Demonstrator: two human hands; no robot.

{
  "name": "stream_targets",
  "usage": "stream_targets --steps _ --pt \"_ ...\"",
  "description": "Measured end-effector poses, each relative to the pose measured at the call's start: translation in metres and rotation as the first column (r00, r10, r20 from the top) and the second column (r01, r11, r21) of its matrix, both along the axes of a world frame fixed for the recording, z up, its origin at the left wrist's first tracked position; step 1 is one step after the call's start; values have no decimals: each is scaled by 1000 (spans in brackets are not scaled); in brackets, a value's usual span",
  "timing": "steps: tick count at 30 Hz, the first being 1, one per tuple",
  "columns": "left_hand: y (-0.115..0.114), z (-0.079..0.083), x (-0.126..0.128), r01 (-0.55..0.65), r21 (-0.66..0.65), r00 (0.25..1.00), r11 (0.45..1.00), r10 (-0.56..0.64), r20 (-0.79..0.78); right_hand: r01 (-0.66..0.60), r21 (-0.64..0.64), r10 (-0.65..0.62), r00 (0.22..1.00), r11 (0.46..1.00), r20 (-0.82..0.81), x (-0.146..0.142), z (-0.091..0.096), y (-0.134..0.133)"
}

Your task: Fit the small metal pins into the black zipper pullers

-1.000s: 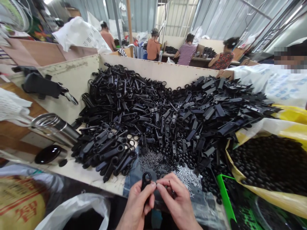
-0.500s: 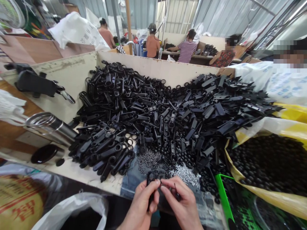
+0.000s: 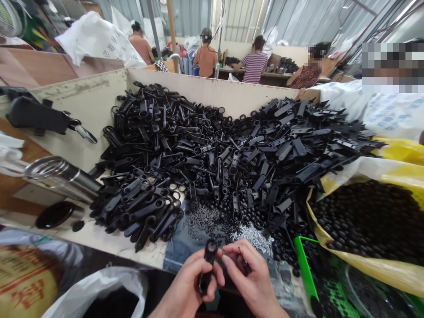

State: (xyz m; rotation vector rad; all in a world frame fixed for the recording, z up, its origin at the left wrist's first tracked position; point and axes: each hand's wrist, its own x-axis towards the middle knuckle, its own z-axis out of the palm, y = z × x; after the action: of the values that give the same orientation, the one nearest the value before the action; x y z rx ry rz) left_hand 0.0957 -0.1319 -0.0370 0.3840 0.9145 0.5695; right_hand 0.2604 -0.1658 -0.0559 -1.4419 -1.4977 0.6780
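Note:
My left hand (image 3: 190, 282) is closed around a black plastic handle piece (image 3: 208, 260) with a ring at its top end, held upright near the table's front edge. My right hand (image 3: 253, 280) pinches something small against that ring, and a thin dark pin or tool (image 3: 243, 261) sticks up between its fingers. Just beyond my hands lie small metal screws (image 3: 255, 236) and dark springs (image 3: 202, 216) on a blue cloth. A big heap of the same black handle pieces (image 3: 212, 150) fills the table behind.
A yellow bag of small black round parts (image 3: 371, 216) sits at the right, a green bin rim (image 3: 303, 265) beside it. A steel flask (image 3: 62, 176) and black lid (image 3: 54, 214) lie at the left. Several people sit at a far bench (image 3: 255, 66).
The view has shifted slightly. My left hand has tilted the handle piece so its ring stands higher; my right hand stays pinched at the ring.

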Motion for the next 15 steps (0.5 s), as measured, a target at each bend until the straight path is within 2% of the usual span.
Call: stream_targets --steps 3,8,15 --pt "-2 -3 -8 51 77 999 996 -49 -23 -66 31 65 997 997 43 3 1 1" --pt "-9 -16 -13 59 134 994 989 -46 -102 -148 75 139 984 986 112 -1 2 4" --pt "-10 -17 -16 197 278 961 940 -128 -247 -157 38 150 977 987 152 -6 4 6"
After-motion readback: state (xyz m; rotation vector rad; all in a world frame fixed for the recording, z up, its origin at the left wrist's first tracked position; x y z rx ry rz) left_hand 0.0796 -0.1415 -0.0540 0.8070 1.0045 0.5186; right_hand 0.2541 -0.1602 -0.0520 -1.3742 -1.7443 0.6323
